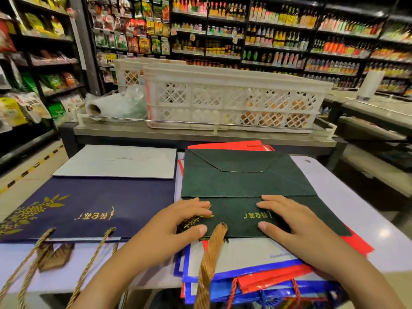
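A flattened dark green paper gift bag [243, 181] with gold lettering lies on top of a stack of folded red, blue and white bags [256, 275]. My left hand [178, 221] presses on the green bag's near left part with straight fingers. My right hand [289, 219] lies flat on its near right part. A gold braided handle [211, 253] sticks out from under the green bag between my hands. To the left lies a flattened navy gift bag [93, 208] with gold print and gold rope handles.
The bags lie on a pale table [356, 208]. Behind it a counter [200, 134] carries white lattice crates [234, 97] with eggs and a roll of plastic bags [107, 105]. Store shelves of bottles and packets fill the back and left.
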{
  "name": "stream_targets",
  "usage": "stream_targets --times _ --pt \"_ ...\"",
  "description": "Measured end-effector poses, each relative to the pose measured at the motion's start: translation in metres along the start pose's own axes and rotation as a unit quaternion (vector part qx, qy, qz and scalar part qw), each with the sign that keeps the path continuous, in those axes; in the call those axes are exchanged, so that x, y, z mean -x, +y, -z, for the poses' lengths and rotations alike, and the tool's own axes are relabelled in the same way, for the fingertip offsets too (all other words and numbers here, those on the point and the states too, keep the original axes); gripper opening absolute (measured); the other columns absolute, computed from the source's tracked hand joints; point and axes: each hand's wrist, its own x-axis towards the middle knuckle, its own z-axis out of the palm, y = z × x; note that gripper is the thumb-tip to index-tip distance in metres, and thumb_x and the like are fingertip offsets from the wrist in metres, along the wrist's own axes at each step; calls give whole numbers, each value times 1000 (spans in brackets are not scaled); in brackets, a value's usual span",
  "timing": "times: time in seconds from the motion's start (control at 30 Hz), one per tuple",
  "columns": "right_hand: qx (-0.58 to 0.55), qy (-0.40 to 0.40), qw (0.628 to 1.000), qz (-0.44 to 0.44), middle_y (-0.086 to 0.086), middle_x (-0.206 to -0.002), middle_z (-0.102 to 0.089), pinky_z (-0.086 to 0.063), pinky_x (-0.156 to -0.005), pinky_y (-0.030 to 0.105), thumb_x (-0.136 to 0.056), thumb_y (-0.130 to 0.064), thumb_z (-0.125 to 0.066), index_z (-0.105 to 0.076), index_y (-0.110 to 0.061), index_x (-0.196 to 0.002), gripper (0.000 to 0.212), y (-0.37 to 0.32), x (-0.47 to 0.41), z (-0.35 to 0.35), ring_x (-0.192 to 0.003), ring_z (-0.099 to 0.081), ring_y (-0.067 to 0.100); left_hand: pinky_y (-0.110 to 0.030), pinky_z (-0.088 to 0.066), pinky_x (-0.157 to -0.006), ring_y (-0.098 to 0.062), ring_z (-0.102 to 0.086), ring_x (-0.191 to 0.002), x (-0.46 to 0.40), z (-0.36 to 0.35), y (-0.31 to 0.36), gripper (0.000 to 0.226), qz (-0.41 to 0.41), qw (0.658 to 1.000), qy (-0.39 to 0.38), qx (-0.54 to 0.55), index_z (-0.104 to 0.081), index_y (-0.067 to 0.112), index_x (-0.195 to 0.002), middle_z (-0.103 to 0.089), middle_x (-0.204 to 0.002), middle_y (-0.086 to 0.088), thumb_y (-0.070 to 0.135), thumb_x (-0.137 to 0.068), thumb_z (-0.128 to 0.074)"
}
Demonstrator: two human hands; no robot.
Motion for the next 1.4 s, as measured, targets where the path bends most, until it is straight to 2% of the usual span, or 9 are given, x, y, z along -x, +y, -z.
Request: stream_targets --times 0.23,0.47,0.6,0.73,0.87,1.03,1.13,1.3,1.4 --pt "-9 6 1000 -6 -17 -144 -38 -27 -110 30 -91 -50 -49 -46 -33 -134 46 7 -35 -3 -132 -35 4 4 -19 -97 20 -26 -130 -26 3 -13 29 -8 1000 17 -8 -60 37 -121 -47 -135 32 28 -94 -58" --pt "11 22 1000 -17 -15 -147 -36 -26 -111 32 -93 -51 -47 -44 -32 -136 48 12 -51 -5 -134 -34 8 -13 -26 -104 14 -33 -129 -54 7 -15 29 -1 998 18 -55 -60 36 -122 -48 -134 27 28 -94 -59" --pt "17 27 999 -23 -14 -148 -34 -23 -114 32 -93 -51 -45 -42 -32 -138 49 14 -58 -6 -136 -32 7 -17 -40 -96 6 -50 -111 -72 20 -5 32 -26 995 4 -95 -63 33 -117 -58 -119 22 37 -86 -62" --pt "29 62 998 -14 -15 -149 -34 -18 -116 29 -83 -70 -28 -43 -34 -138 67 17 -55 -14 -138 -28 4 -13 -37 -97 9 -49 -114 -74 16 -4 32 -42 998 -5 -52 -65 42 -112 -59 -116 27 22 -87 -65" --pt "38 91 995 -3 -15 -147 -38 -17 -111 24 -76 -70 -17 -47 -33 -136 77 18 -54 -17 -137 -29 3 0 -28 -94 8 -49 -118 -70 7 -6 32 -95 995 13 -32 -71 34 -110 -65 -112 23 29 -79 -66" --pt "55 158 984 55 -6 -112 -64 -43 -87 30 -88 -46 -36 -67 -22 -106 44 13 -52 -19 -104 -61 17 -9 -36 -98 5 -55 -115 -69 3 -5 22 -121 992 20 -4 -72 37 -97 -67 -106 27 46 -80 -60" --pt "33 178 979 91 -9 -95 -62 -51 -74 34 -91 -37 -41 -67 -21 -90 31 3 -48 -16 -87 -60 14 -11 -45 -87 0 -64 -101 -66 3 -2 11 -84 992 59 67 -73 27 -85 -71 -94 19 36 -82 -69" --pt "-106 131 985 48 -10 -75 -54 -41 -71 28 -81 -63 -38 -59 -26 -69 44 -38 -49 -15 -79 -51 8 -10 -47 -73 -7 -67 -85 -65 -4 5 14 -47 989 106 94 -69 27 -77 -71 -81 12 41 -78 -67" --pt "-126 123 984 -10 -9 -71 -53 -38 -73 27 -62 -81 -39 -60 -26 -65 59 -61 -54 -25 -79 -49 6 -15 -49 -69 -10 -68 -78 -65 -8 5 11 -19 987 115 114 -70 26 -71 -70 -73 9 24 -81 -74"
